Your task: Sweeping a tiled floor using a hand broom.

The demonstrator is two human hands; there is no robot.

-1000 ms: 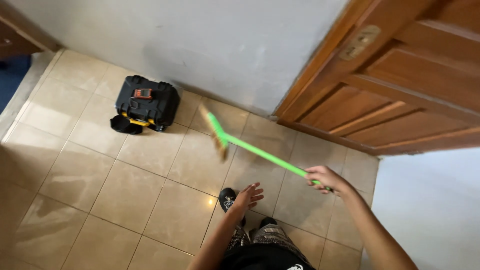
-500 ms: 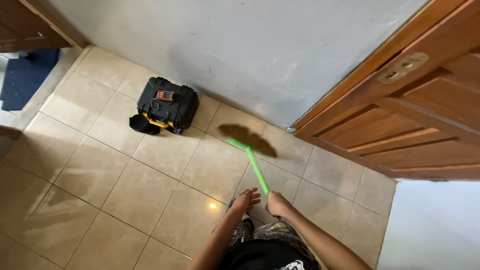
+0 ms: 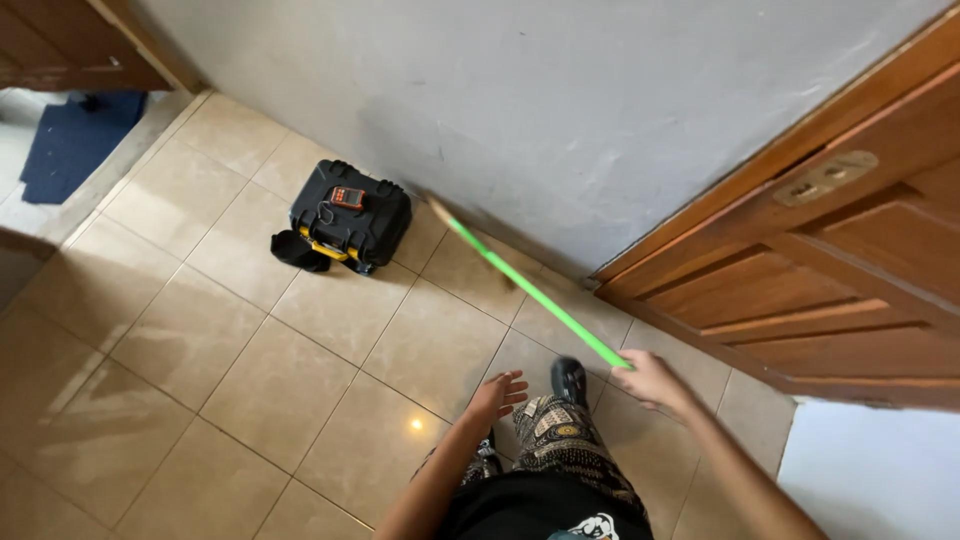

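Head view: right hand closed around green broom handle, left hand open and empty beside it; handle slanting away toward black tool case, blurred tip just right of case, near grey wall.

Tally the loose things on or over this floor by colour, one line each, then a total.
Green: 1, the broom handle gripped in the right hand
Black: 1, the tool case by the wall
Dark blue: 1, the mat
Total: 3
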